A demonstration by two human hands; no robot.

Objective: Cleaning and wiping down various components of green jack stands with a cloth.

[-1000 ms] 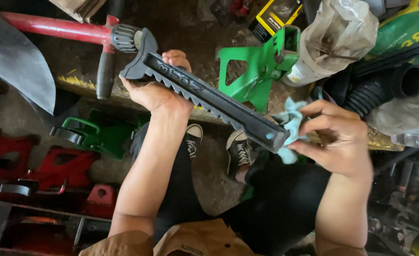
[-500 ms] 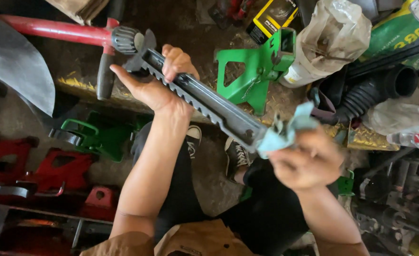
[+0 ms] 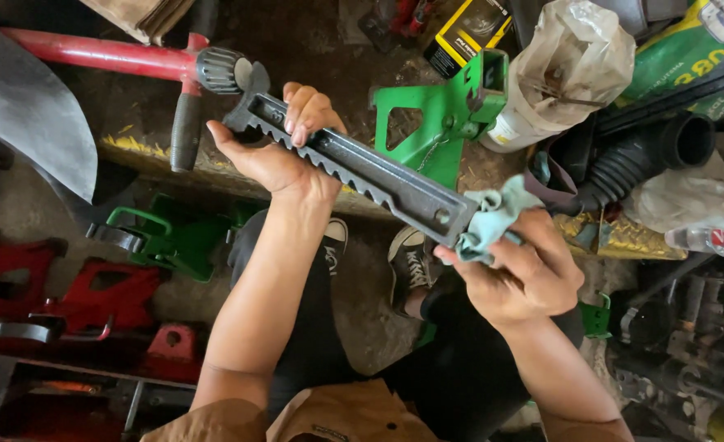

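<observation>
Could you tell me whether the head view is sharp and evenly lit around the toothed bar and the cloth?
Head view: the grey toothed bar is sharp; the light-blue cloth at the right hand looks slightly soft; soft, even light on the left hand; the corners fall dark.

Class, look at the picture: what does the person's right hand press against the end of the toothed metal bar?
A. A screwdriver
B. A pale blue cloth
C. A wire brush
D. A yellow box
B: the right hand grips a crumpled pale blue cloth against the lower end of the bar, while the left hand holds the bar's upper end.
</observation>
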